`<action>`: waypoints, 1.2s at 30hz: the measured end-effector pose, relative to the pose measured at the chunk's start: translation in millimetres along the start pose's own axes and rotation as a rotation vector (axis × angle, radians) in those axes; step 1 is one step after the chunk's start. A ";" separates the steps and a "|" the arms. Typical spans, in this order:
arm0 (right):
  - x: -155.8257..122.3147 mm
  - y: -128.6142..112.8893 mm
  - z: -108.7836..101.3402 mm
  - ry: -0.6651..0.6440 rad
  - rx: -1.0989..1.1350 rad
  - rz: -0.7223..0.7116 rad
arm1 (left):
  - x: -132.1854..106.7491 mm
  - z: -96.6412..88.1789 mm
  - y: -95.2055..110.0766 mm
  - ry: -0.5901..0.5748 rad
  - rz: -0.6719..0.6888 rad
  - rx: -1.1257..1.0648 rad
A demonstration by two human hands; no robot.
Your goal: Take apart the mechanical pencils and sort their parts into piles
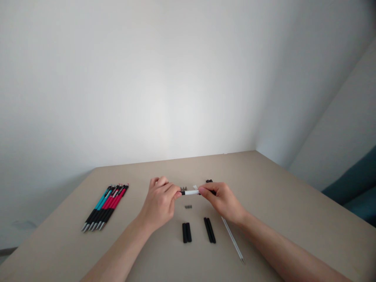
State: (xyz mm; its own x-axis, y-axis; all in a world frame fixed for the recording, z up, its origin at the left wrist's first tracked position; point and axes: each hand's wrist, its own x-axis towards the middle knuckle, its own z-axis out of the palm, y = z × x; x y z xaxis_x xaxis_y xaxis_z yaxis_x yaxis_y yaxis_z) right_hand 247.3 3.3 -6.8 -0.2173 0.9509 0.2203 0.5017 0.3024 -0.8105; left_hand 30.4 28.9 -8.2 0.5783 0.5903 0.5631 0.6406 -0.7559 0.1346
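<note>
Between my two hands a white pen barrel (192, 192) lies almost level above the table. My left hand (161, 199) is closed, pinching its black left end. The fingers of my right hand (221, 197) are closed round the right end, where a dark part shows and the tip is hidden. Just behind the barrel stand small metal pen tips (183, 188), partly covered by my left fingers. A few small springs (188, 206) lie in front of it. Closer to me are black grip sleeves (187, 232) and thin black tubes (209, 230), side by side.
White pen refills (234, 242) lie slanting beneath my right wrist. Several assembled pens (106, 206), blue and red with black grips, form a row at the left. Small black parts (209, 181) sit behind my right hand. The beige table (141, 258) meets a white wall.
</note>
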 end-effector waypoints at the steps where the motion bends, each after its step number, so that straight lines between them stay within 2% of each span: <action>1: -0.4 -0.7 -0.2 0.020 -0.011 -0.046 | 0.0 0.3 0.4 -0.009 -0.009 0.000; 4: -1.8 -2.9 -1.4 0.081 -0.057 -0.181 | -1.0 1.6 1.0 -0.022 -0.051 -0.051; 6: -2.5 -3.4 -2.2 0.102 -0.082 -0.208 | -2.1 2.0 0.8 -0.011 -0.072 -0.093; 12: -2.3 1.0 -1.9 0.095 -0.090 -0.069 | -3.6 0.0 -0.7 0.073 -0.024 -0.133; 15: -2.2 0.3 -1.6 0.069 -0.078 -0.077 | -4.1 0.1 -0.6 0.062 -0.032 -0.111; 23: -1.1 -0.2 -2.3 0.114 -0.078 -0.091 | -5.4 0.8 -1.0 0.056 -0.074 -0.143; 30: -3.0 -1.4 -2.3 0.099 -0.076 -0.100 | -3.9 -0.8 0.3 0.038 -0.100 -0.145; 36: -2.7 -2.8 -2.8 0.094 -0.082 -0.096 | -4.4 -1.3 0.6 0.012 -0.053 -0.148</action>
State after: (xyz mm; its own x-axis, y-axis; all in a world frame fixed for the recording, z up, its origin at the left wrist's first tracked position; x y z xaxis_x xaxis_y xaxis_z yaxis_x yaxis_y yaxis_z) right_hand 248.8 0.1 -3.6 -0.1905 0.9182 0.3473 0.5501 0.3929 -0.7369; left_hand 27.6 25.4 -9.6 0.5390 0.6281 0.5612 0.5886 -0.7575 0.2825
